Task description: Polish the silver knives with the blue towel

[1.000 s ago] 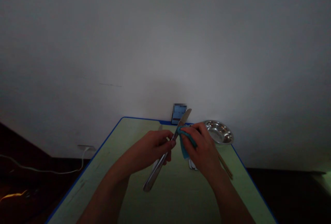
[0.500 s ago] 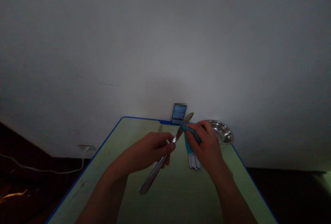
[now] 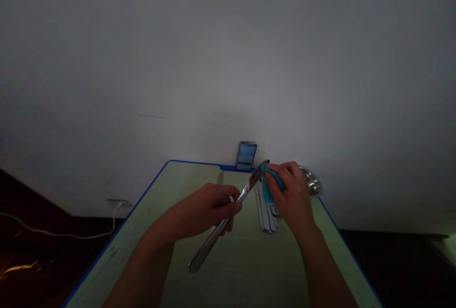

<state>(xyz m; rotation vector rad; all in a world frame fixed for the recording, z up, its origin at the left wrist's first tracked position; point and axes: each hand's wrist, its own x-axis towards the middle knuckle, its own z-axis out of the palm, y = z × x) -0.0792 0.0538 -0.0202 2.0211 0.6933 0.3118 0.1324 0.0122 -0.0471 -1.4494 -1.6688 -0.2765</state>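
My left hand [image 3: 210, 206] is closed round the middle of a steel table knife [image 3: 208, 247], handle toward me, blade pointing up and to the right. My right hand [image 3: 290, 196] pinches a teal cloth [image 3: 269, 182] round the blade near its tip. Both hands are above a green table [image 3: 231, 270]. Several pieces of cutlery [image 3: 265, 210] lie on the table just under my right hand.
A steel bowl [image 3: 313, 184] sits at the table's far right, partly behind my right hand. A small blue device [image 3: 246, 155] leans against the white wall at the far edge. The table has a blue rim. A cable [image 3: 64, 234] runs along the dark floor at left.
My right hand has slid the teal cloth up the blade from near its middle to the tip. The knife's handle end has dropped a little lower. The cutlery beneath has come into view.
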